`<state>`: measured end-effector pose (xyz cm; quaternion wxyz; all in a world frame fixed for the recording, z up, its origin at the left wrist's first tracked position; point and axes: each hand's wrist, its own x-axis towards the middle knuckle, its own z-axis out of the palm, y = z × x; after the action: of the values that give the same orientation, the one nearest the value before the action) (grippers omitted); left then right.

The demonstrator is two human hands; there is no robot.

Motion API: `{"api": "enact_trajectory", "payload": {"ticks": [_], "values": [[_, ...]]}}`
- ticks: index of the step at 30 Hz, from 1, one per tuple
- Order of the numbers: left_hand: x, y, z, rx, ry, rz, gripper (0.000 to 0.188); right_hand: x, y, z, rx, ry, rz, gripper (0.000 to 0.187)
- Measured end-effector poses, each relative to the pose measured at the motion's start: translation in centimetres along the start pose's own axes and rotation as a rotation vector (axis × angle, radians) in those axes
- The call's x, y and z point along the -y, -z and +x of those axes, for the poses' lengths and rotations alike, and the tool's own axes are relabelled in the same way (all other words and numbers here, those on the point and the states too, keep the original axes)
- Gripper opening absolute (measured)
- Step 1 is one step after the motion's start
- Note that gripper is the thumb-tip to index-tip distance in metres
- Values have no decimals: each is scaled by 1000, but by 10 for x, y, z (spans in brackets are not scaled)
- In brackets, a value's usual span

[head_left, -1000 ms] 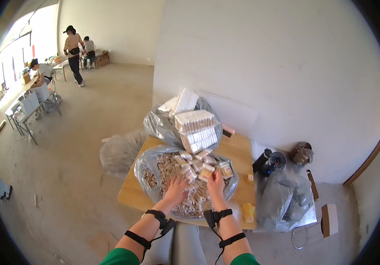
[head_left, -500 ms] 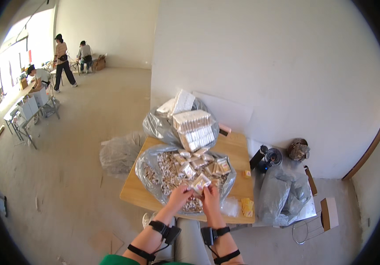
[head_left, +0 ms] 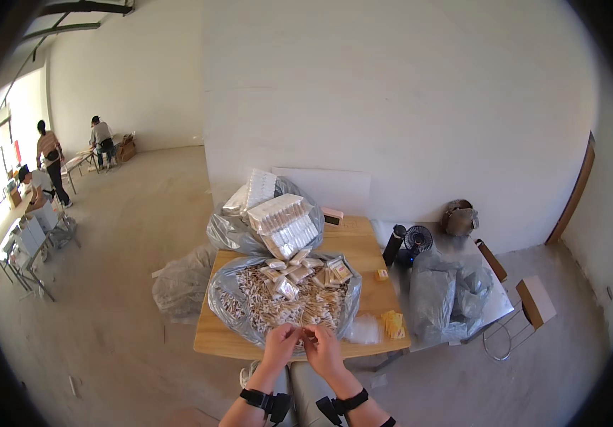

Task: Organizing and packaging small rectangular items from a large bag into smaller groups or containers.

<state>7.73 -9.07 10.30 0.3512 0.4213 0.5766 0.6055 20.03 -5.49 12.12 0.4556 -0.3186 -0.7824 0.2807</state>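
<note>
An opened grey plastic bag lies on the wooden table, full of loose cotton swabs with brown sticks. On top of the swabs rest several small filled packets. My left hand and my right hand are close together over the bag's near edge, fingertips pinched. Whatever lies between the fingers is too small to make out. Right of the bag are clear plastic sleeves and several yellow cards.
Behind the swabs, another grey bag holds stacked white packs. A pink-framed device lies by the wall. To the right, a side table carries a black bottle, a small fan and grey bags. Several people work far left.
The clear packet has left my hands, and one like it lies on the pile. Both hands have come nearer to me, to the bag's front edge. The view has tilted up and turned right.
</note>
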Motion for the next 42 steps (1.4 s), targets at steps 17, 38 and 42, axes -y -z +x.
{"api": "enact_trajectory", "payload": {"ticks": [17,38,42], "values": [[-14,0,-20,4,-247,467,12,10,17,-9,98,8,82,32],[-23,-9,-18,-1,-314,450,12,6,22,-6,125,-71,129,32],[-27,-7,-17,10,-356,452,13,6,21,-3,120,-34,120,32]]}}
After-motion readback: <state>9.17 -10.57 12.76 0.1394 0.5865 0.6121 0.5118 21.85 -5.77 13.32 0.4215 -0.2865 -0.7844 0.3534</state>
